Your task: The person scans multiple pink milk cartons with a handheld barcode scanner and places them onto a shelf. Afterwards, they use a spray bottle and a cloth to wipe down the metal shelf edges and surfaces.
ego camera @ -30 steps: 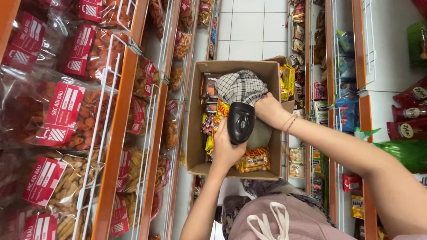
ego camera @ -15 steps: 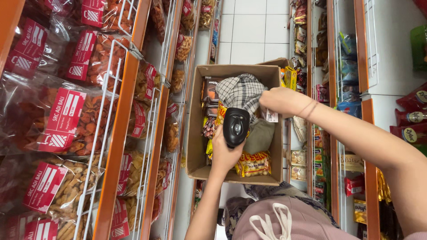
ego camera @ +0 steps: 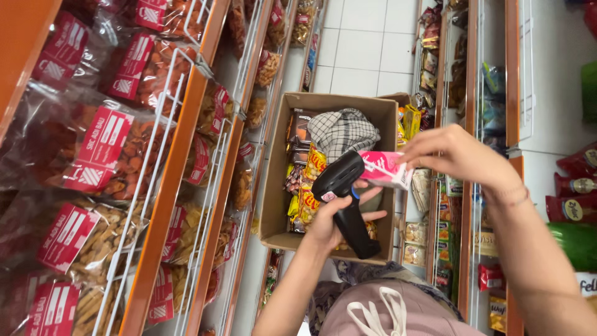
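My left hand (ego camera: pixel 336 221) grips a black handheld barcode scanner (ego camera: pixel 345 199) by its handle, its head pointing at a small pink and white box (ego camera: pixel 385 169). My right hand (ego camera: pixel 457 155) holds that box by its right end, just above the open cardboard box (ego camera: pixel 277 180). The cardboard box holds several snack packets (ego camera: pixel 308 186) and a black-and-white checked cloth (ego camera: pixel 342 130).
Orange wire-fronted shelves (ego camera: pixel 180 186) on the left carry bagged snacks with red labels. Shelves (ego camera: pixel 472 93) on the right hold small packets, red pouches and a green bottle (ego camera: pixel 572 246). White floor tiles (ego camera: pixel 367 50) run down the aisle. My pink clothing (ego camera: pixel 392 311) fills the bottom.
My right hand has lifted out of the cardboard box holding the pink and white box and moved right. The scanner has tilted up toward that box.
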